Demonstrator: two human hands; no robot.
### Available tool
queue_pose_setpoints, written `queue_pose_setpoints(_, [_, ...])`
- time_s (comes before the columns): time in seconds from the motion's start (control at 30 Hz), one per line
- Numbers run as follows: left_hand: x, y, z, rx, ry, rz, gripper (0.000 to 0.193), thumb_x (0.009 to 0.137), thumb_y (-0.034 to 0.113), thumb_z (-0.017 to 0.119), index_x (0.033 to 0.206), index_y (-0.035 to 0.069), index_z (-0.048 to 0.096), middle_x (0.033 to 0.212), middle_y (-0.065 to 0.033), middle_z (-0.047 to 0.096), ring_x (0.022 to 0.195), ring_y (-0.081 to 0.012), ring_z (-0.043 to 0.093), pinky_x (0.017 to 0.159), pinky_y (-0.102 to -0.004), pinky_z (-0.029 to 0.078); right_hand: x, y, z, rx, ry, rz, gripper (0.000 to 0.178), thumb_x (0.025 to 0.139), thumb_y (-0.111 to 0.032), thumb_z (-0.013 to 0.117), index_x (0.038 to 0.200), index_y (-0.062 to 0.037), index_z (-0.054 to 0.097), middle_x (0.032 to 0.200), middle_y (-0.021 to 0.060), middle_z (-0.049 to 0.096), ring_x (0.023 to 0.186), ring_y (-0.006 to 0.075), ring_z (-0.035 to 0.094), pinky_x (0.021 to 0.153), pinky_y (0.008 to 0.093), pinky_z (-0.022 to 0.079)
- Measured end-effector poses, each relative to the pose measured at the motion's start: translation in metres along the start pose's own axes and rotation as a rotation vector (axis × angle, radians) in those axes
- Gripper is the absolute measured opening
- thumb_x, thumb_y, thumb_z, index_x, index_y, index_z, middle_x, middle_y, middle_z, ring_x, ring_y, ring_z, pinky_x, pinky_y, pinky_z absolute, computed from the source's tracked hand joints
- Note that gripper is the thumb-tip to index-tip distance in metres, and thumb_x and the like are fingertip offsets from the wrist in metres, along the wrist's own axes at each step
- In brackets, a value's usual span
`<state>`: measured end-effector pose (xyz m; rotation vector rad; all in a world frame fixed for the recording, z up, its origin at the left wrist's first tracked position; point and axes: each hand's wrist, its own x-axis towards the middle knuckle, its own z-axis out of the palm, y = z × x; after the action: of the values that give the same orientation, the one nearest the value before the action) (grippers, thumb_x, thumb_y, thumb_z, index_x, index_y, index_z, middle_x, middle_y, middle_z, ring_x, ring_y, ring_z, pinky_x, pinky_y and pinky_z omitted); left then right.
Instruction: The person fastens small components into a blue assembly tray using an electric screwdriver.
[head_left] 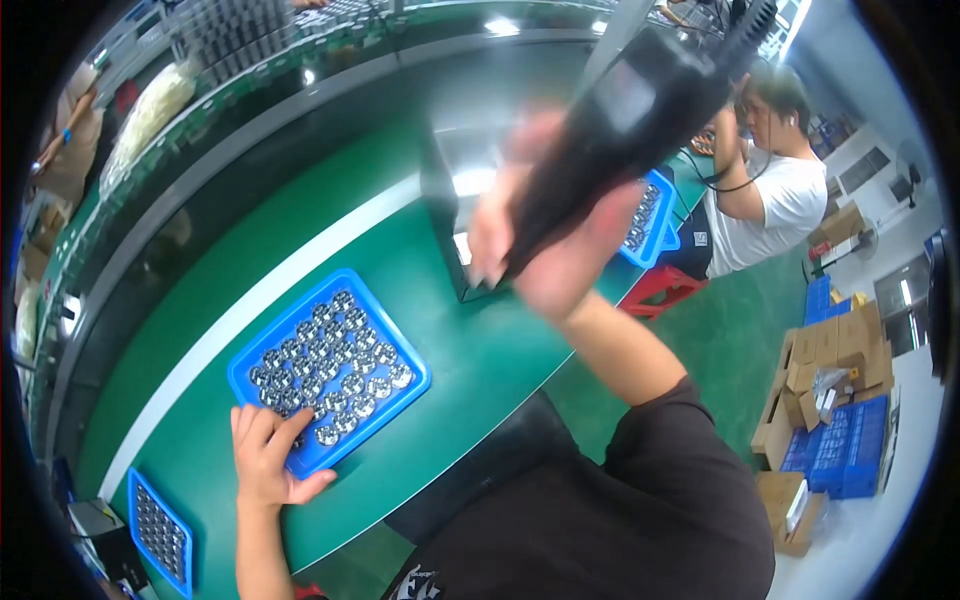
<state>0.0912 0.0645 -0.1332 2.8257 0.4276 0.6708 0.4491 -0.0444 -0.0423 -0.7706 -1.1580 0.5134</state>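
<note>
Right fingers (492,240) wrapped round black tool (620,120) | axis up-right | left fingers (272,428) spread on tray (385,335)

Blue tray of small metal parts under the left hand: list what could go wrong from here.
1. The blue tray sits near the green bench edge; only the left hand steadies its corner, so a nudge might tip it and spill the round metal parts.
2. The right hand holds a black power tool raised and motion-blurred; it could strike the metal box beneath.
</note>
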Motion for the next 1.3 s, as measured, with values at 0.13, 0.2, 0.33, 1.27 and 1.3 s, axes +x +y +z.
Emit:
queue_pose_setpoints(0.13, [-0.006, -0.008, 0.012, -0.063, 0.248, 0.078, 0.068, 0.086, 0.07, 0.056, 0.082, 0.003, 0.065, 0.07, -0.0091, 0.049, 0.065, -0.0284, 0.044, 0.066, -0.041, 0.033, 0.02, -0.023, -0.049, -0.069, 0.229, 0.011, 0.079, 0.093, -0.086, 0.026, 0.126, -0.0172, 0.046, 0.06, 0.0028, 0.048, 0.043, 0.016, 0.048, 0.043, 0.031, 0.045])
queue_pose_setpoints(0.2, [-0.007, -0.008, 0.012, -0.078, 0.28, 0.078, 0.069, 0.088, 0.071, 0.053, 0.071, 0.004, 0.056, 0.067, -0.0096, 0.048, 0.062, -0.0278, 0.043, 0.064, -0.0407, 0.032, 0.025, -0.017, -0.055, -0.103, 0.269, -0.01, 0.07, 0.098, -0.079, 0.026, 0.116, -0.0144, 0.05, 0.06, 0.0037, 0.048, 0.043, 0.0161, 0.048, 0.042, 0.0318, 0.045])
queue_pose_setpoints(0.33, [-0.005, -0.015, 0.01, -0.13, 0.342, 0.089, 0.072, 0.089, 0.072, 0.051, 0.064, 0.005, 0.051, 0.063, -0.009, 0.046, 0.06, -0.0264, 0.043, 0.061, -0.0392, 0.03, 0.023, 0.003, -0.062, -0.082, 0.25, 0.03, 0.066, 0.101, -0.067, 0.045, 0.117, -0.0033, 0.05, 0.06, 0.0074, 0.053, 0.044, 0.0135, 0.051, 0.043, 0.0278, 0.044])
queue_pose_setpoints(1.27, [-0.014, -0.035, -0.014, -0.293, 0.116, 0.12, 0.052, 0.066, 0.056, 0.085, 0.072, 0.006, 0.072, 0.063, -0.0017, 0.052, 0.065, -0.0228, 0.05, 0.062, -0.0377, 0.037, -0.021, 0.082, 0.185, 0.464, -0.467, 0.443, 0.1, 0.08, -0.096, 0.036, 0.133, -0.0109, 0.032, 0.061, 0.0113, 0.054, 0.045, 0.0232, 0.051, 0.048, 0.0378, 0.048])
queue_pose_setpoints(1.3, [-0.014, -0.036, -0.013, -0.301, 0.116, 0.114, 0.052, 0.066, 0.056, 0.085, 0.072, 0.006, 0.072, 0.063, -0.0017, 0.052, 0.065, -0.0228, 0.05, 0.062, -0.0377, 0.037, -0.023, 0.084, 0.183, 0.443, -0.475, 0.438, 0.101, 0.08, -0.096, 0.036, 0.133, -0.0108, 0.032, 0.061, 0.0113, 0.054, 0.045, 0.023, 0.051, 0.048, 0.0379, 0.047])
